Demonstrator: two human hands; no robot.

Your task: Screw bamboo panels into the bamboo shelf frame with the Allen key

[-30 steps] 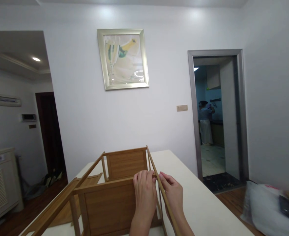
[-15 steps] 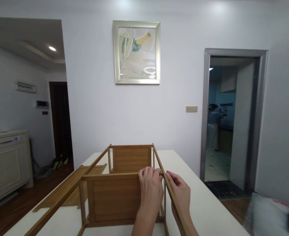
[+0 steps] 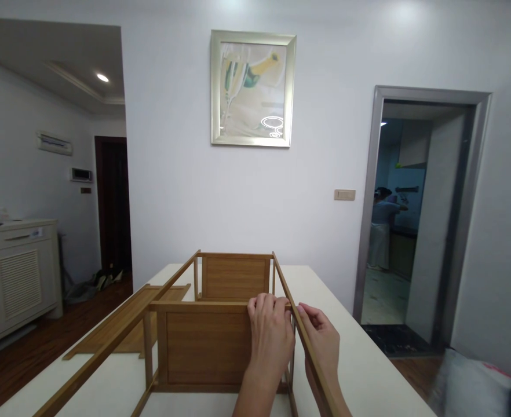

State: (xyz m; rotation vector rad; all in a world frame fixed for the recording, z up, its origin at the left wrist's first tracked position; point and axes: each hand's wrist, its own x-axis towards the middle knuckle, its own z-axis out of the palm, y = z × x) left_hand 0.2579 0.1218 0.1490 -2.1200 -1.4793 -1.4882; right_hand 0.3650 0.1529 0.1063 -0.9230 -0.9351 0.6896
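A wooden shelf frame lies on its side on a white table (image 3: 355,370). My left hand (image 3: 269,333) is closed over the top edge of the nearer shelf panel (image 3: 207,347), close to its right end. On the outer side of the right-hand rail (image 3: 308,346), my right hand (image 3: 324,339) has its thumb and fingers pinched together against the wood, level with the panel's corner. Whatever those fingertips hold, if anything, is hidden. A farther shelf panel (image 3: 236,277) stands between the two rails. The left-hand rail (image 3: 108,353) runs toward me, untouched.
A loose wooden panel (image 3: 108,330) lies flat on the table, partly under the left rail. Ahead is a wall with a framed picture (image 3: 252,90). Through the doorway at right stands a person (image 3: 381,226). A plastic bag (image 3: 473,382) sits low at right; a white cabinet (image 3: 16,272) is at left.
The view has shifted slightly, so the scene sits a little farther right. Both hands keep their places at the joint of panel and rail.
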